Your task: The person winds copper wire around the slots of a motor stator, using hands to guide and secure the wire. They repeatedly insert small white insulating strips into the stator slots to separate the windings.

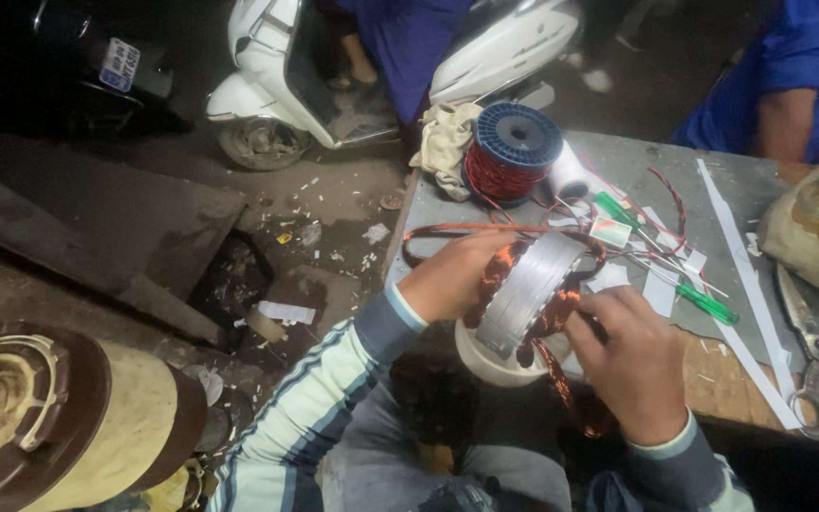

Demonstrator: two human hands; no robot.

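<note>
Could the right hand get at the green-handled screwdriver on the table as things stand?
Probably yes. The green-handled screwdriver lies in the open on the table, just beyond the right hand, with only paper strips near it. But that hand's grip is on the motor winding.

Round motor stator (530, 284): stacked grey sheet metal, dull sheen on its edge; glossy copper-red enamelled wire coils (497, 275) bulging from both faces. At its 12 o'clock, blue ribbed plastic spool (514, 152) wound with shiny red wire. Crumpled cream cloth rag (447, 142) at 11 o'clock, matt. Green translucent plastic screwdriver handle (708, 303) at 3 o'clock, glossy. White paper strips (746, 284), matt. Grey worktable top (703, 204): worn, rough, unpolished.
</note>
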